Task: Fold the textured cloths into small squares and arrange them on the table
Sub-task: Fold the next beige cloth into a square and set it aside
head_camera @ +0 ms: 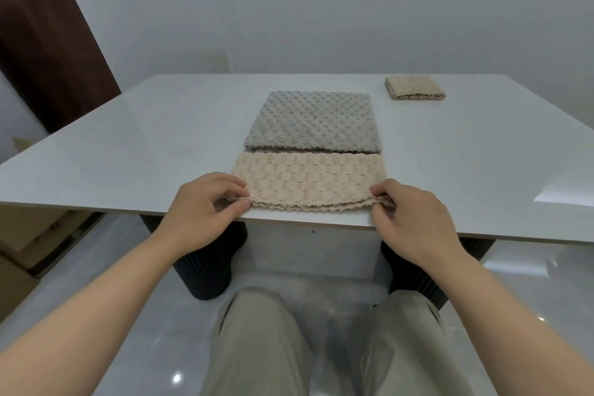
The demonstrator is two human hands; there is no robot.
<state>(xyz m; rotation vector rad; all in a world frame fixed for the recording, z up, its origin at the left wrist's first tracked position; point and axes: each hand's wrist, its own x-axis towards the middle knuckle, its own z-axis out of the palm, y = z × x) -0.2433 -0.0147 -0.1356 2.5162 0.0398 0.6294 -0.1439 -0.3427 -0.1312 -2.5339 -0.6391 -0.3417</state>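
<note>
A person's left hand [205,202] and right hand [408,215] each pinch a near corner of a beige textured cloth [308,182], folded into a long strip at the near edge of a white table [128,145]. Just behind it lies a grey dotted cloth [313,120] (spread flat). A folded beige square [414,88] sits far right.

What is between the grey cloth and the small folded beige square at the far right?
Nothing: bare white table separates the grey cloth from the folded beige square, as the head view shows.
</note>
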